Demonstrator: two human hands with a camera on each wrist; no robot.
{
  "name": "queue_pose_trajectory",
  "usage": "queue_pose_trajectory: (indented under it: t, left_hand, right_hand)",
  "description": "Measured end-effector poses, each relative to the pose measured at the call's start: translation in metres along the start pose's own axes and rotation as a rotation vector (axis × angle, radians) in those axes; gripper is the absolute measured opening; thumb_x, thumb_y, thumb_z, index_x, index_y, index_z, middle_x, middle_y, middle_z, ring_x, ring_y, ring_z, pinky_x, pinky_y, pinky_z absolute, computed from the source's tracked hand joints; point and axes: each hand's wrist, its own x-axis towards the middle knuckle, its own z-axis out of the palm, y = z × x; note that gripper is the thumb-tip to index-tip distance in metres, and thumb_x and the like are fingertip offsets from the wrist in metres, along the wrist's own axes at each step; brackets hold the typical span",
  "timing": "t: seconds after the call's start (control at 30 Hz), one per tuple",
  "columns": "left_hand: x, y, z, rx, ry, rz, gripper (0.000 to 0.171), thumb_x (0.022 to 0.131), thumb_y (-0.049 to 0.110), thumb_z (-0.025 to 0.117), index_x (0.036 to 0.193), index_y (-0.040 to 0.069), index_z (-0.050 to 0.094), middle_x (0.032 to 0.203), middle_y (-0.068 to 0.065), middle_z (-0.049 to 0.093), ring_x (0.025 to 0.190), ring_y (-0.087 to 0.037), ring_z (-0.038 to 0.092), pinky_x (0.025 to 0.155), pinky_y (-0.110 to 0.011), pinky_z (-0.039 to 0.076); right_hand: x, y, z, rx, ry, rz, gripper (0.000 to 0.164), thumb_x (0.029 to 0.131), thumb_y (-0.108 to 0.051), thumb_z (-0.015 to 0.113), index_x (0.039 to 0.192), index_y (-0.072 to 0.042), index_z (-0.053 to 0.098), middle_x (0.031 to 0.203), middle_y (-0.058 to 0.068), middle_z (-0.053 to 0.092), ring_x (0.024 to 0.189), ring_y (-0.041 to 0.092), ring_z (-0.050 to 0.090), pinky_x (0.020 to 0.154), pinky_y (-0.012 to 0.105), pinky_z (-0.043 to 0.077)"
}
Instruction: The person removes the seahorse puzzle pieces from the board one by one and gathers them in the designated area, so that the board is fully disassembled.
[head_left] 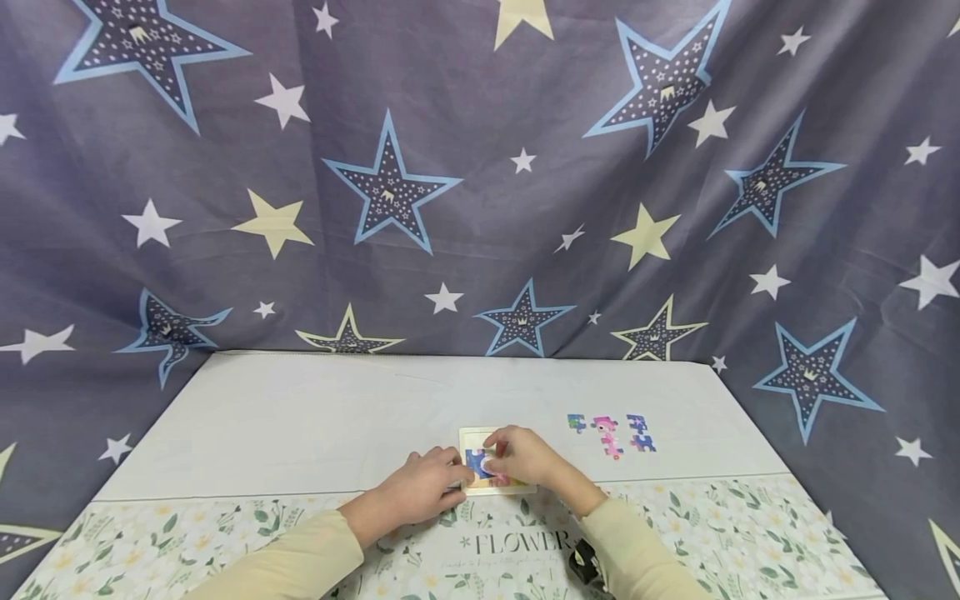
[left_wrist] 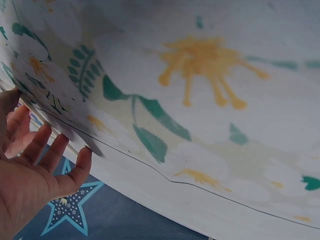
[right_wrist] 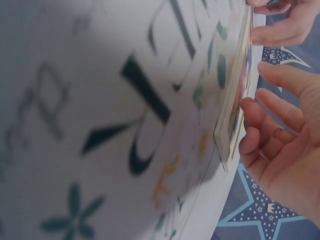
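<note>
A shallow puzzle tray (head_left: 499,490) with a pale frame lies in front of me, partly filled with blue, pink and yellow pieces. My left hand (head_left: 423,485) rests at its left edge, fingers loosely bent and fingertips on the frame. Over the tray arches my right hand (head_left: 525,457), its thumb and forefinger around a small jigsaw piece (head_left: 487,463) with white and pink on it. The right wrist view shows those fingertips (right_wrist: 247,102) down at the tray's surface; the hand covers much of the tray's right side.
Loose jigsaw pieces lie right of the tray: a blue-green one (head_left: 576,423), a joined pink group (head_left: 607,437) and a blue group (head_left: 641,433). A floral cloth (head_left: 720,525) covers the near part of the white table (head_left: 315,417). A starred curtain (head_left: 465,167) hangs behind.
</note>
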Motion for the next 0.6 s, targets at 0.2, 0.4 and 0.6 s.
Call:
queue_pose_trajectory:
  t: [0.2, 0.4, 0.6]
  left_hand:
    - [-0.0007, 0.0002, -0.0010, -0.006, -0.004, -0.002, 0.024, 0.091, 0.036, 0.058, 0.112, 0.027, 0.064, 0.100, 0.007, 0.055, 0.087, -0.008, 0.049, 0.070, -0.039, 0.044]
    - [0.0007, 0.0010, -0.0017, 0.001, -0.012, -0.013, 0.021, 0.091, 0.036, 0.058, 0.109, 0.027, 0.064, 0.099, 0.007, 0.054, 0.084, -0.008, 0.047, 0.068, -0.037, 0.043]
    - [0.0017, 0.0021, -0.0023, 0.013, -0.027, -0.025, 0.020, 0.090, 0.037, 0.060, 0.107, 0.028, 0.064, 0.099, 0.007, 0.054, 0.084, -0.008, 0.047, 0.069, -0.039, 0.045]
  right_hand:
    - [0.0025, -0.0046, 0.0023, -0.033, -0.011, 0.036, 0.030, 0.083, -0.019, 0.069, 0.111, -0.007, 0.065, 0.089, 0.001, 0.059, 0.072, 0.009, 0.052, 0.063, 0.024, 0.044]
    - [0.0049, -0.0050, 0.0045, -0.044, -0.021, 0.041, 0.030, 0.083, -0.018, 0.070, 0.110, -0.007, 0.066, 0.090, 0.001, 0.056, 0.071, 0.009, 0.050, 0.062, 0.023, 0.043]
    - [0.0055, -0.0056, 0.0059, -0.051, -0.024, 0.031, 0.031, 0.082, -0.019, 0.071, 0.109, -0.005, 0.067, 0.089, 0.002, 0.056, 0.073, 0.010, 0.050, 0.065, 0.025, 0.043]
